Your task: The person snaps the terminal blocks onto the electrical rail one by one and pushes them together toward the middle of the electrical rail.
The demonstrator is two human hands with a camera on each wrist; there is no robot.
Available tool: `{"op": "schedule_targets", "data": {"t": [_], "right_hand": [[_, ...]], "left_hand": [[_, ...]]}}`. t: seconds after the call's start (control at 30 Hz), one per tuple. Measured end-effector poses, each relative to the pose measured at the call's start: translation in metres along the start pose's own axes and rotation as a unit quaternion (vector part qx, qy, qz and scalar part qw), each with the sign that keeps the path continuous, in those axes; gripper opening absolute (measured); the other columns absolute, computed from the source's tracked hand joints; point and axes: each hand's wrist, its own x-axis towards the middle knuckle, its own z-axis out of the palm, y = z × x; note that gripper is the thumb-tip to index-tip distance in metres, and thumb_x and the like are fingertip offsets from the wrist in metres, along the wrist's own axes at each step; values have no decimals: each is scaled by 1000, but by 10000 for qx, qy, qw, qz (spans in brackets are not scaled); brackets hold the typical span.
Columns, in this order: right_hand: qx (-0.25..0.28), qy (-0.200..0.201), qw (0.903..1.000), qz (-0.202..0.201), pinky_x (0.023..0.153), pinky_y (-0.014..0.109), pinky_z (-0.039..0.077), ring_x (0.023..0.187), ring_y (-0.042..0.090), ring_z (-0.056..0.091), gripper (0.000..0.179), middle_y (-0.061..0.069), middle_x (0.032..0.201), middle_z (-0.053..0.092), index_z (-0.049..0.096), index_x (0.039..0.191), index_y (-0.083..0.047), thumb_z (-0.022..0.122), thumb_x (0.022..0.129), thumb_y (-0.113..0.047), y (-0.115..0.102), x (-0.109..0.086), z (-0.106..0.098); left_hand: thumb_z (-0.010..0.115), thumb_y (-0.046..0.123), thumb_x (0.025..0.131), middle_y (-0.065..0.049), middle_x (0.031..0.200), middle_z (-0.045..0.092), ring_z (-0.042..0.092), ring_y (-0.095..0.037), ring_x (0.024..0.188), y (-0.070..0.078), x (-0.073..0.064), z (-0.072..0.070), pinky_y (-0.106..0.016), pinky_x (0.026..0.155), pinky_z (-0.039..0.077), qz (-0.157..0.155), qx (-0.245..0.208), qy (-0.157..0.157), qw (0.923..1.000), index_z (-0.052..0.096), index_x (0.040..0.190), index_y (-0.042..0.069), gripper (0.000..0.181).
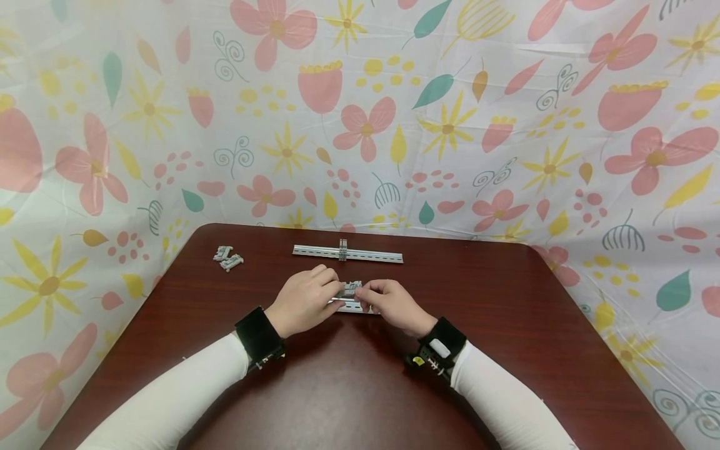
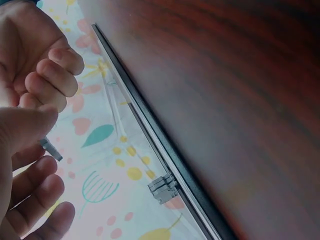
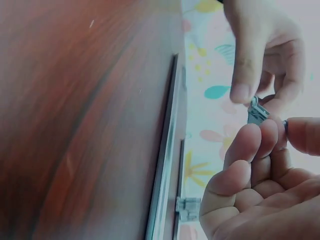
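1. The small grey part (image 1: 351, 288) is held above the near rail (image 1: 351, 307), apart from it in the wrist views; whether it is one piece or two pressed together, I cannot tell.
2. The left hand (image 1: 306, 303), over the left end of the near rail, holds the part in a narrow pinch between thumb and fingers.
3. The right hand (image 1: 398, 306), over the right end of the near rail, also pinches narrowly with thumb and forefinger at the part's right side; its exact contact is partly hidden.
4. The part looks like moulded plastic: probably very light and stiff, with smooth faces that could slip or twist between fingertips.
5. Its thin, notched edges look the most fragile; the broad flat faces seem the better hold, leaving the edge towards the near rail free.
6. The near rail looks like thin slotted metal, stiff and probably light enough to skid on the glossy table (image 1: 360, 387); its ends are the sensible places to steady it.
7. Beyond the near rail, the far rail (image 1: 371, 255) carries grey blocks (image 1: 342, 249); beyond and to its left lie loose grey pieces (image 1: 231, 262).
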Motion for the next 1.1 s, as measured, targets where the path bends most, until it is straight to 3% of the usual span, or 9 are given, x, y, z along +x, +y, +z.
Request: {"op": "schedule_targets", "data": {"t": [0.47,0.63,0.73,0.8,0.87,1.0,1.1], "right_hand": [[46,44,9999,-158,71,30,48,77,25,59,49,6,85,69,77,107,3,60,117,-42,-3,-1,4],[24,-22,9994,-347,70,30,47,75,24,56,47,7,87,67,75,107,5,60,118,-39,-4,-2,4],[-153,9,9989,-447,68,30,44,72,20,52,44,7,85,64,74,105,1,61,117,-39,-3,-2,4],[-323,115,9980,-533,66,31,43,69,19,50,40,7,85,63,74,102,-3,62,116,-39,-2,-2,3],[-460,279,9967,-609,66,31,42,68,18,48,37,7,86,63,74,101,-6,64,115,-39,-2,-2,2],[-585,580,9939,-727,68,32,44,70,19,50,34,5,89,65,77,109,-5,67,114,-37,-3,-2,0],[-662,659,9923,-811,71,33,45,77,22,54,30,3,94,66,76,115,-7,68,114,-36,-5,-3,1]], "left_hand": [[83,4,93,-2,95,70,65,-21,87,1,1,0,-32,72,59,-276,-485,402,9976,78,99,8,9],[80,7,98,-1,97,73,67,-19,90,0,1,-1,-33,76,60,-656,-869,273,9937,79,103,9,6],[80,8,99,1,98,73,67,-16,90,-1,1,-3,-33,76,59,-1042,-1300,204,9858,80,104,10,5],[81,9,100,3,97,73,66,-14,87,-1,0,-3,-31,75,58,-1369,-1741,173,9750,81,104,11,5],[81,10,101,5,96,72,66,-13,84,-1,1,-6,-31,73,56,-1739,-2268,123,9582,82,105,13,4],[82,16,103,9,96,74,66,-12,81,-2,2,-10,-31,72,56,-2516,-3384,-14,9068,85,107,18,5],[83,20,103,9,95,76,65,-14,78,-2,3,-12,-30,70,54,-2984,-3958,-92,8685,86,108,19,6]]}}
